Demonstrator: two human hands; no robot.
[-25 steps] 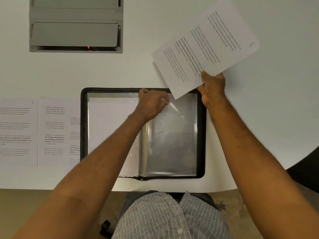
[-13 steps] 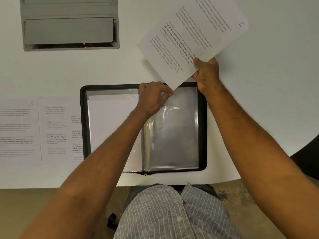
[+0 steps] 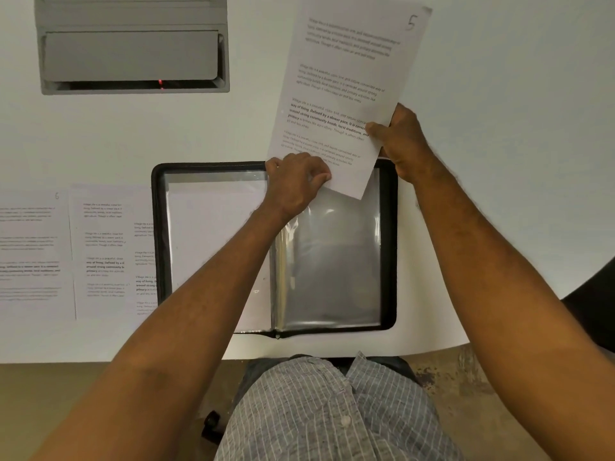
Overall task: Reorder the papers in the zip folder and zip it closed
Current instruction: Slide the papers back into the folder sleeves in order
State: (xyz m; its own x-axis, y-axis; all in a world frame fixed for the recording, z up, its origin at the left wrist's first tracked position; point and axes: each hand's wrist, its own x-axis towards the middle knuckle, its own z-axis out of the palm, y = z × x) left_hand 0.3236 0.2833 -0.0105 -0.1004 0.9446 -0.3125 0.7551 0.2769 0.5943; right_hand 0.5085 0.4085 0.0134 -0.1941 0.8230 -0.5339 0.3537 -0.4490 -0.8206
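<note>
The right hand (image 3: 404,141), clenched on the sheet (image 3: 349,81), had swung it upright over the sleeve (image 3: 332,254) the left hand (image 3: 296,184) pinched open, ready for insertion.

White table (image 3: 499,94) with open zip folder (image 3: 156,227), loose papers (image 3: 66,254), grey tray (image 3: 133,44).

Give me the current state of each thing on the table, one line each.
Zip folder: open flat, unzipped.
Right-hand sleeve: empty, top edge held by left hand.
Sheet marked 5: held by right hand, lower corner at the sleeve's mouth.
Loose sheets: flat, left of folder, one tucked under it.
</note>
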